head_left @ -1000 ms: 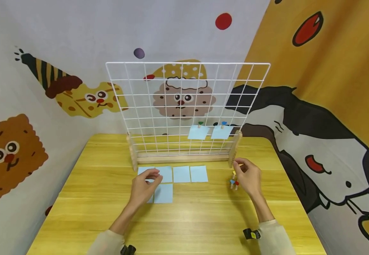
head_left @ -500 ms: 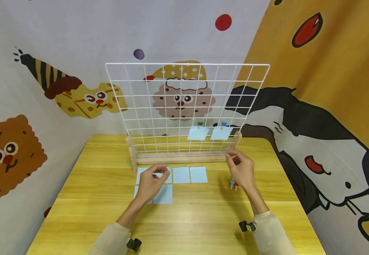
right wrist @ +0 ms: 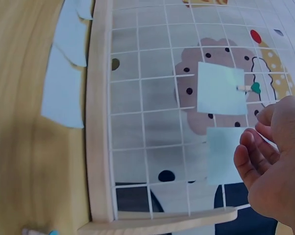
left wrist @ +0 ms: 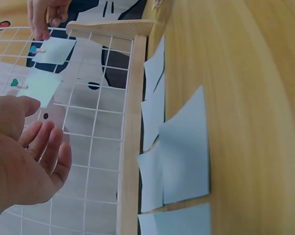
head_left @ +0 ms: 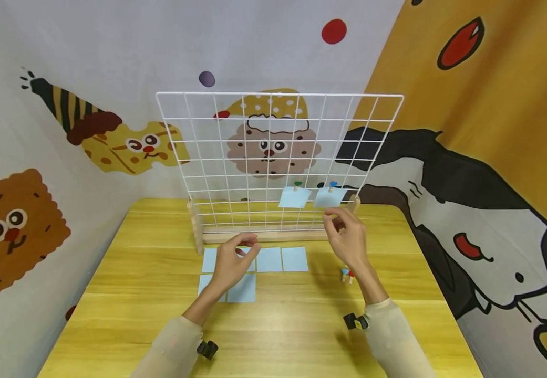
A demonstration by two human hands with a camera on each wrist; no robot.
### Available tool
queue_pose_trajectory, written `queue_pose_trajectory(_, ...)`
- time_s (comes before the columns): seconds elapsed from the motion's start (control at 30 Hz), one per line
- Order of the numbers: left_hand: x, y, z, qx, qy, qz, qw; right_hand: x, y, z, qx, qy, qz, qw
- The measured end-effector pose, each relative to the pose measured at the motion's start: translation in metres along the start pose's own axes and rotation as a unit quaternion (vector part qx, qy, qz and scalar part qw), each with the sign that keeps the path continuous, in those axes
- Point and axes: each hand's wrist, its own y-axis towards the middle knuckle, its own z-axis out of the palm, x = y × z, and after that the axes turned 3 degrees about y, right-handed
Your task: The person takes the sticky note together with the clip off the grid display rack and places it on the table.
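In the head view my left hand (head_left: 233, 260) hovers over the light blue paper squares (head_left: 268, 259) on the table, fingers loosely curved. Thumb and fingers stand apart with nothing between them in the left wrist view. My right hand (head_left: 347, 236) is raised in front of the grid's lower right, fingertips just below a blue paper square (head_left: 330, 197) pegged by a mini clothespin with a blue heart (head_left: 333, 184). Its fingers are bent, and no object shows between them. Beside that hangs another square (head_left: 294, 197), pegged by a green-heart clothespin (right wrist: 255, 88).
A white wire grid (head_left: 240, 157) stands on a wooden base (head_left: 273, 235) across the table (head_left: 282, 336). Several paper squares lie in two rows before it. Two mini clothespins (head_left: 347, 274), blue and red, lie at right under my forearm. Patterned cloth (head_left: 126, 47) hangs behind.
My right hand has moved up and left from beside the small clothespins to the grid. The left hand has shifted right and up over the papers. The yellow-topped clothespin no longer shows.
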Motion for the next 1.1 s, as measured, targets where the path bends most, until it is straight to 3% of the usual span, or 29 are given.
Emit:
queue_pose_trajectory(0.2, -0.005, 0.012, 0.003, 0.000, 0.003, 0.017, 0.9999, 0.009, 0.015, 0.008, -0.009, 0.003, -0.033, 0.9994)
queue_pose_trajectory(0.6, -0.017, 0.035, 0.012, -0.002, -0.017, 0.017, 0.9997, 0.020, 0.031, 0.019, 0.002, 0.030, -0.063, 0.9976)
queue_pose_trajectory(1.1, -0.027, 0.049, 0.023, -0.017, -0.029, 0.015, 0.9993, 0.028, 0.047, 0.031, -0.003, 0.039, -0.098, 0.9944)
